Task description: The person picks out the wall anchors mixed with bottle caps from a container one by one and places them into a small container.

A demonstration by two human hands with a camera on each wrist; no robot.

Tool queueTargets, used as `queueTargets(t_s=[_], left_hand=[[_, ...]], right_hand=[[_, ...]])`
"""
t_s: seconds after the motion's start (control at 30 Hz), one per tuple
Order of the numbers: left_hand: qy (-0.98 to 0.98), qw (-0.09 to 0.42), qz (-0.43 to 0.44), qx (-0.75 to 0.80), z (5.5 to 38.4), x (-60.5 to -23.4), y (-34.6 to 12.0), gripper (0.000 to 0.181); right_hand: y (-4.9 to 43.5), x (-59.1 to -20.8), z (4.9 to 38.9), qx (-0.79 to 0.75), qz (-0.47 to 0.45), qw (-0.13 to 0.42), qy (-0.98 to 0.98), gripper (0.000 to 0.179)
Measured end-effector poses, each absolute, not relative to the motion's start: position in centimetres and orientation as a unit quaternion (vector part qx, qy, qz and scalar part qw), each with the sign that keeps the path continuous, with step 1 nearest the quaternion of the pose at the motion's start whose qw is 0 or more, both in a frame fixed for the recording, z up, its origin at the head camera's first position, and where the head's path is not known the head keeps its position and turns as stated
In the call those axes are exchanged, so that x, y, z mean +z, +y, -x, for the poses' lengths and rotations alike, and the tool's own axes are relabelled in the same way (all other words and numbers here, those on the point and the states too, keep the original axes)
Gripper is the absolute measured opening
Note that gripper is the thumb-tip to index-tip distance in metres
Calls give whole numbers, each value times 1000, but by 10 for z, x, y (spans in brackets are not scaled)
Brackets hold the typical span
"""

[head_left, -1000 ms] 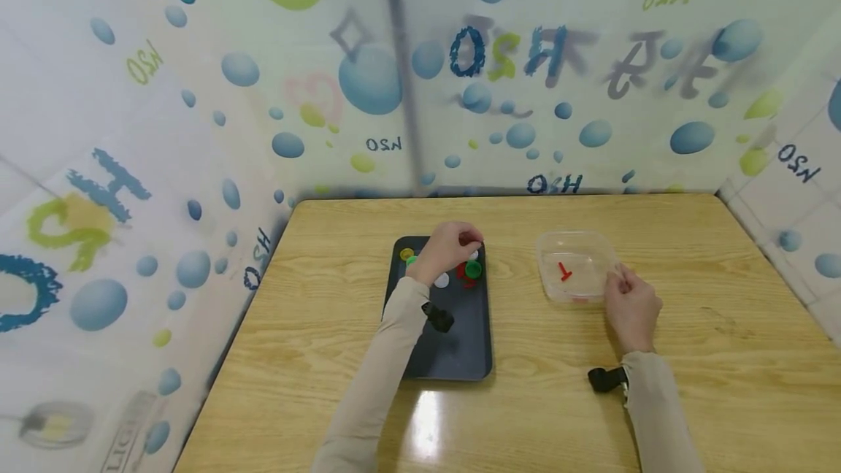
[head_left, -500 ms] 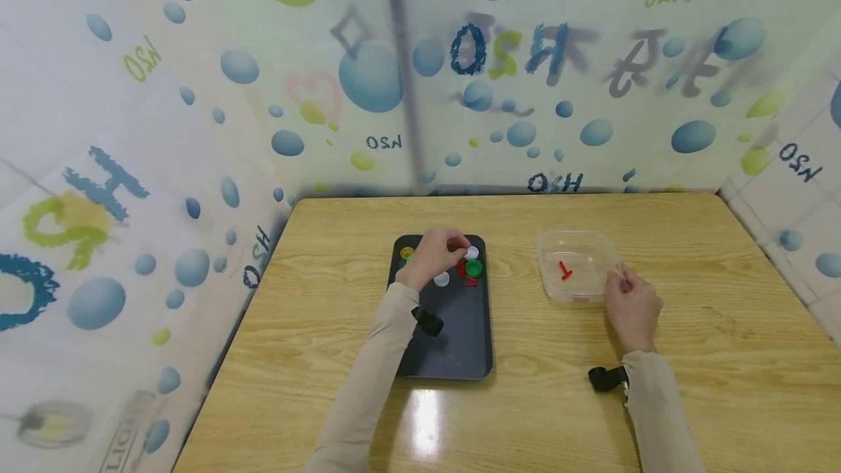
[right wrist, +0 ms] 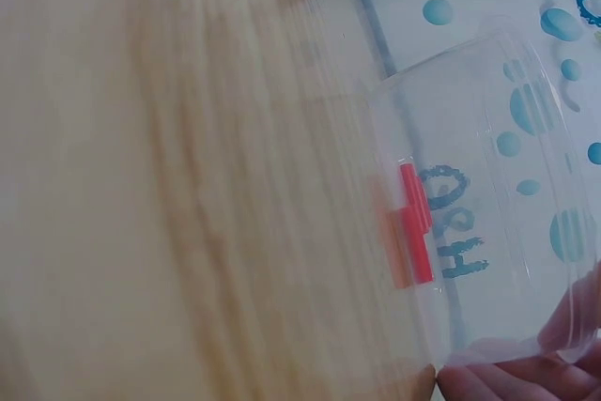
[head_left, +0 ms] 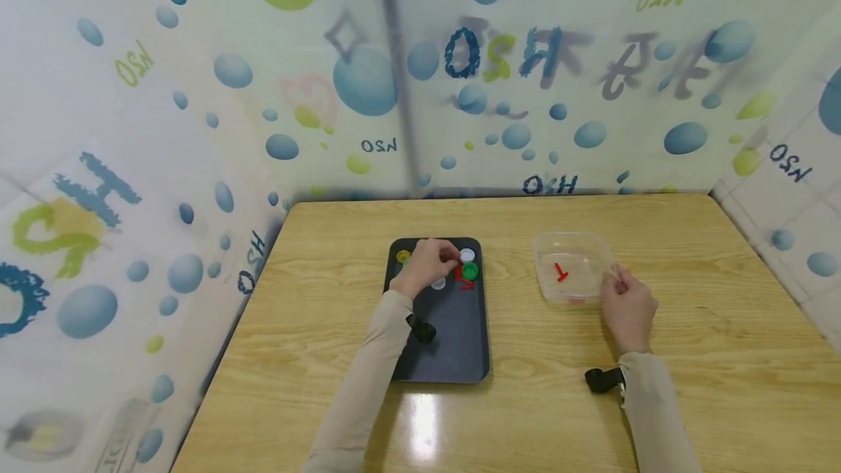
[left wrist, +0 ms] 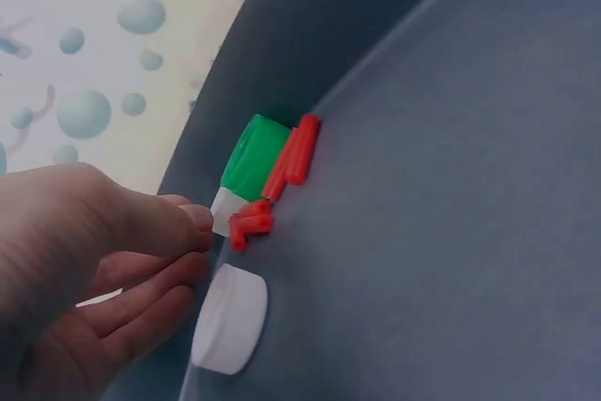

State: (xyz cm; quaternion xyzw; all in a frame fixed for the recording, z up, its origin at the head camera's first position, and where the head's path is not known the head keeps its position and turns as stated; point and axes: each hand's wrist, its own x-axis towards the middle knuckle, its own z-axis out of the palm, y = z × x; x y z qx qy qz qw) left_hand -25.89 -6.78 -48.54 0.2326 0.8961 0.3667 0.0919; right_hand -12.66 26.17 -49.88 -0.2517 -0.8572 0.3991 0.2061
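Observation:
My left hand (head_left: 427, 266) is over the far part of a dark grey tray (head_left: 442, 356). In the left wrist view its thumb and fingertips are right by short red plastic pieces (left wrist: 252, 223), with nothing visible between them. A green bottle cap (left wrist: 255, 157) and a white cap (left wrist: 231, 318) lie near the fingers, with more red sticks (left wrist: 300, 149) beside the green one. At the right, my right hand (head_left: 628, 309) pinches the near right corner of a clear plastic container (head_left: 542, 268). Red pieces (head_left: 561, 272) lie inside it.
A yellow cap (head_left: 403, 257) lies in the tray's far left corner, and another white cap (head_left: 467, 255) at its far right. The wooden table (head_left: 315, 298) meets a printed curtain (head_left: 427, 93) at the back.
My left hand has moved left and slightly nearer, uncovering the white cap at the tray's far right. The right hand keeps its hold on the container's corner.

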Motion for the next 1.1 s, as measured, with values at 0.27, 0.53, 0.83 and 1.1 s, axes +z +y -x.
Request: queueTargets(t_s=[0.27,0.53,0.83,1.1], left_hand=[[897,100,-236,360,258,-488,-68,13],[900,103,-230,355,256,-487,-65,15],[917,83,-216,325,257,-489,-64,13],[918,73,-209,330,257,-491,-64,10]], right_hand=[[261,-498,126,405,251,206,-855,43],[261,-497,127,408,258,190,-855,44],[263,-500,127,404,249,201,-857,43],[263,-499,127,407,248,199,-856,43]])
